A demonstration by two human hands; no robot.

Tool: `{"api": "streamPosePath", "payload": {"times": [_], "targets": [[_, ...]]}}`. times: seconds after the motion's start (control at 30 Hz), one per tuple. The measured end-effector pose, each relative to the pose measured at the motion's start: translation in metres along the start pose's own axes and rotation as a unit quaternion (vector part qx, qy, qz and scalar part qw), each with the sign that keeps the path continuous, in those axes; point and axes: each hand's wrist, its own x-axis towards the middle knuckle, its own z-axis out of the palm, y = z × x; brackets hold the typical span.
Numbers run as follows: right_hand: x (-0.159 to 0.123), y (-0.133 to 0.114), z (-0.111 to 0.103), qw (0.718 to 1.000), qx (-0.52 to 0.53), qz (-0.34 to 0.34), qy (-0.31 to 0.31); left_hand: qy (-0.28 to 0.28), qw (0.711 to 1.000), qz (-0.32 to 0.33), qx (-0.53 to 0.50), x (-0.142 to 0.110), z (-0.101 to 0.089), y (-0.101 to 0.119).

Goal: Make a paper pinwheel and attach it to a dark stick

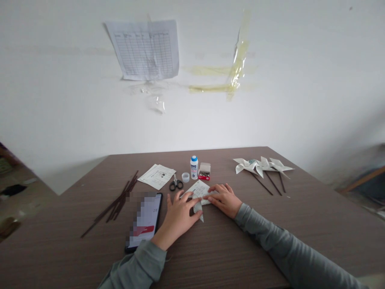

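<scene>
The left hand (182, 212) and right hand (224, 199), both in grey sleeves, meet over a pale printed paper piece (198, 188) with a narrow flap pointing toward the person. The paper lies on the brown wood-grain table (234, 249), near its middle. Left fingers: spread wide, the thumb well apart from the index finger, tips at the paper's left side and flap. Right fingers: extended and close together, tips on the paper's right side; whether they pinch a fold cannot be told.

Directly beyond the paper stand a white plastic bottle with a blue cap (194, 168) and, just beside it, an open red-and-white small box (204, 172). Left of the bottle: a translucent round cup (185, 177), black-handled scissors (176, 184) and a stack of printed paper squares (156, 176). A black-edged phone (150, 216) lies beside the left hand, with thin dark-brown sticks (120, 200) farther left. White paper pinwheels on brown sticks (261, 165) lie at the far right.
</scene>
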Motion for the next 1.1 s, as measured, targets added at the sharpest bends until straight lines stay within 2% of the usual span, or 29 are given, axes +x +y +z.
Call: {"api": "streamPosePath", "payload": {"times": [0.47,0.6,0.77,0.87,1.1], "targets": [[0.003,0.02,0.006,0.999,0.015,-0.039,0.018,-0.019,1.0,-0.004,-0.002,0.0,-0.002,-0.006],[0.001,0.017,0.002,0.998,0.01,-0.045,0.042,-0.01,1.0,-0.004,-0.002,-0.001,-0.004,-0.007],[-0.002,0.012,-0.012,0.998,0.022,-0.053,0.038,-0.024,1.0,-0.017,0.001,-0.002,-0.008,-0.006],[-0.004,0.011,-0.018,0.998,0.036,-0.055,0.026,-0.014,1.0,-0.019,0.002,-0.002,-0.006,-0.007],[-0.001,0.018,-0.014,0.996,0.036,-0.068,0.033,-0.015,1.0,-0.003,-0.001,-0.001,-0.003,-0.013]]}}
